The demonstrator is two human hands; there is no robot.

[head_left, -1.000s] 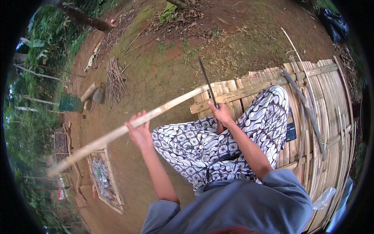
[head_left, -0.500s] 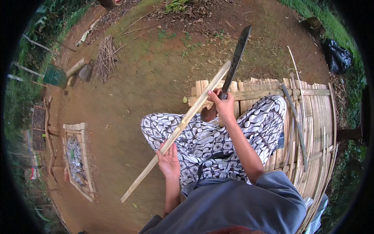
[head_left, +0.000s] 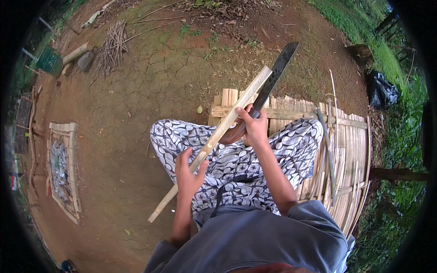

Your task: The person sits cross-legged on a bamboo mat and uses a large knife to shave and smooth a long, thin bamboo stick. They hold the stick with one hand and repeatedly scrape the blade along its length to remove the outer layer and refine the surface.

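A long pale bamboo strip (head_left: 217, 136) slants across my lap, its far end near the machete blade and its lower end beyond my left wrist. My right hand (head_left: 256, 127) is closed round the handle of a machete (head_left: 276, 73), thumb and finger also pressing on the strip. The dark blade points up and away to the right; part of the curved wooden handle shows below the hand. My left hand (head_left: 187, 176) lies over the lower part of the strip, thumb and fingers apart, and hides a short stretch of it. Whether its palm touches the strip, I cannot tell.
I sit cross-legged on a bamboo slat platform (head_left: 350, 154), with loose bamboo sticks (head_left: 328, 154) at my right. On the ground at left is a bamboo-framed fire pit (head_left: 73, 182) with ash. A stick pile (head_left: 114, 45) and a black plastic bag (head_left: 381, 90) lie farther off.
My left hand has turned from palm-up under the strip to lying over it with fingers spread. The strip and machete have shifted slightly, and the whole view has swung.
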